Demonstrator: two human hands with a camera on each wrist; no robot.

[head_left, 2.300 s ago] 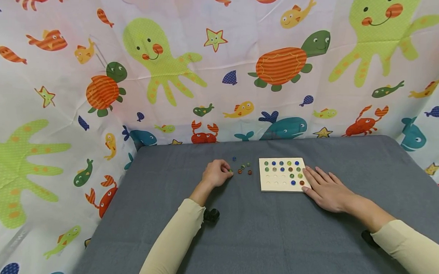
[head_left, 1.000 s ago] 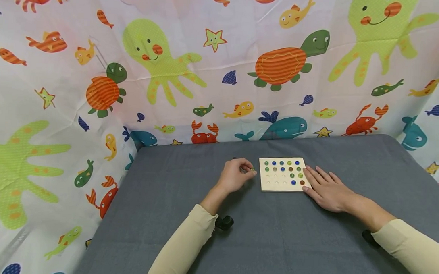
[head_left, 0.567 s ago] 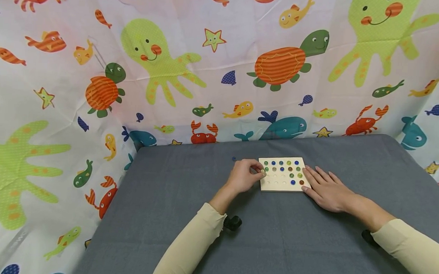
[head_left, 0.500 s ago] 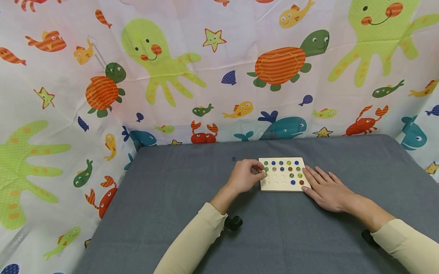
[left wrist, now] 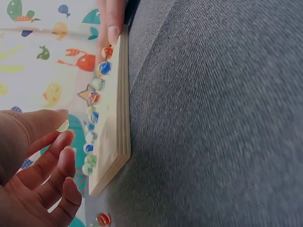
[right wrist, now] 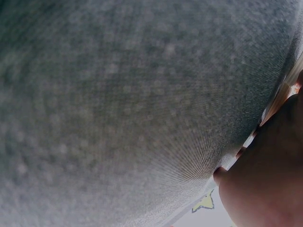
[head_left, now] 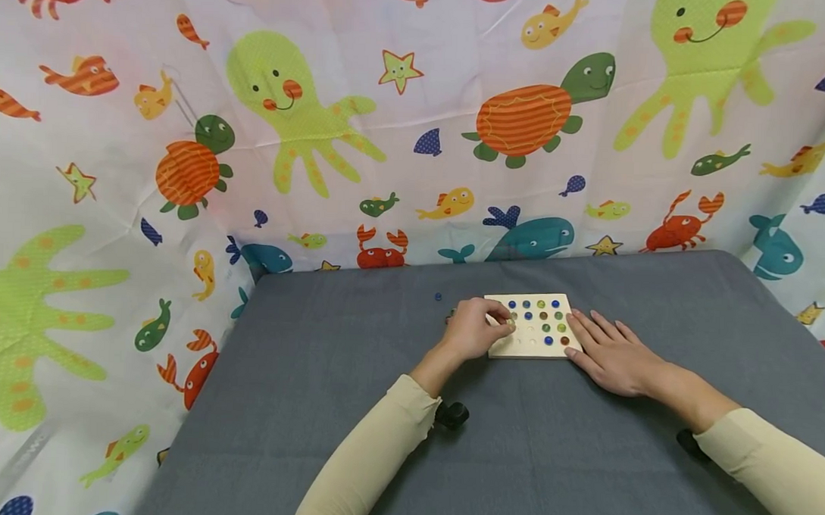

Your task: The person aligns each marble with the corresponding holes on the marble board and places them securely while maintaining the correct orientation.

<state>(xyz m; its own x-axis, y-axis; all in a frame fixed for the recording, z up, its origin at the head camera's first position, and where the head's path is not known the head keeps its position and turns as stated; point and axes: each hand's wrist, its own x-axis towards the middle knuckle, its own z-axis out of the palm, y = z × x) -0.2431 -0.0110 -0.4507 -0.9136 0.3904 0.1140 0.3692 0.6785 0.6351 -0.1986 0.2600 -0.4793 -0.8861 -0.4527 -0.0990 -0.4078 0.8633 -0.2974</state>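
Observation:
My left hand (head_left: pixel 473 331) hovers over the left part of a pale wooden board (head_left: pixel 518 352) with rows of round hollows. Between its thumb and forefinger it pinches a clear yellowish marble (left wrist: pixel 63 125), while the other fingers curl loosely in the left wrist view. Glass marbles in blue, green, yellow and brown-red fill many hollows, such as a blue marble (head_left: pixel 549 340) in the front row. Several hollows at the front left hold nothing. My right hand (head_left: pixel 615 357) lies flat with its fingertips and thumb at the board's right edge.
A loose blue marble (head_left: pixel 438 296) lies on the grey cloth (head_left: pixel 356 308) behind the left hand. A red marble (left wrist: pixel 103 219) rests off the board's near corner in the left wrist view. A sea-animal curtain (head_left: pixel 362 150) hangs behind the table.
My left hand has picked up a marble from the loose group and carried it rightward over the board's left side. The right hand has stayed at the right edge.

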